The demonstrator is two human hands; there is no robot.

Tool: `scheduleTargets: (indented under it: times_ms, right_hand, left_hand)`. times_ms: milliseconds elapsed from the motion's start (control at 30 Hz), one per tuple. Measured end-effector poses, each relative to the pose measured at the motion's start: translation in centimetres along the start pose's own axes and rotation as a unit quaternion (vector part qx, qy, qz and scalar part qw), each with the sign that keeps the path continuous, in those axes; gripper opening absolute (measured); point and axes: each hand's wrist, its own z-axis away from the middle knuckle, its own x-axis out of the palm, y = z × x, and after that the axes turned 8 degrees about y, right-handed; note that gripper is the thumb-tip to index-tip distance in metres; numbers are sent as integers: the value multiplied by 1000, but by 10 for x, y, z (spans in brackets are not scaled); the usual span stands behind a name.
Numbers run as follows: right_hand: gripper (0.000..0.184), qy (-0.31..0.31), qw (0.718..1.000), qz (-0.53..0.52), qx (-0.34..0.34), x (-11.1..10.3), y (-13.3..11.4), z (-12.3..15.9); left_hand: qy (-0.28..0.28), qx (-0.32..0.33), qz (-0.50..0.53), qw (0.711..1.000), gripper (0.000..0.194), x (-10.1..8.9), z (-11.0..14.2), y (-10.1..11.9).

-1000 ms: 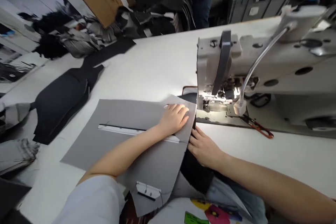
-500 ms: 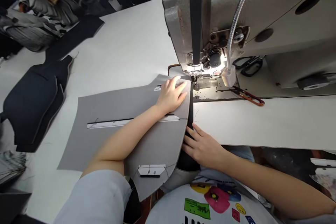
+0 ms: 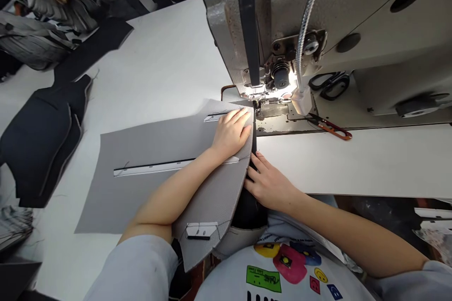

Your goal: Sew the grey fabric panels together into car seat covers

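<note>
A large grey fabric panel lies under the sewing machine, its right edge near the presser foot. My left hand rests flat on its upper right part, fingers stretched towards the foot. White strips with dark edges and loose threads sit on the panel, the long one partly under my forearm. Black fabric shows below the curved edge and hangs towards my lap. My right hand holds this fabric at the panel's edge, its thumb hidden.
Thread snips with orange-brown handles lie right of the needle area, and black-handled scissors lie behind them. Dark cut pieces are stacked on the left of the white table. Piled fabric stands at the back left.
The left hand's fingers have drawn closer together on the grey panel. My right hand has shifted slightly up along the edge. The whole view has moved a little.
</note>
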Motion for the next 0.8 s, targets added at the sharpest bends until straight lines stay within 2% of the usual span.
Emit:
scheduleTargets:
  times_ms: [133,300,800]
  right_hand:
    - [22,9,1000,-6,0,-2,1,5]
    - [26,-9,1000,-4,-5,-5,6,8]
    - [20,1,1000,-26,10,-6,9,9]
  left_hand:
    - [-6,-18,0,1000,47,1,1,8]
    - [-22,-15,-1,1000,47,3,-4,16]
    - [-41,5,7,999,50,1,-14,14]
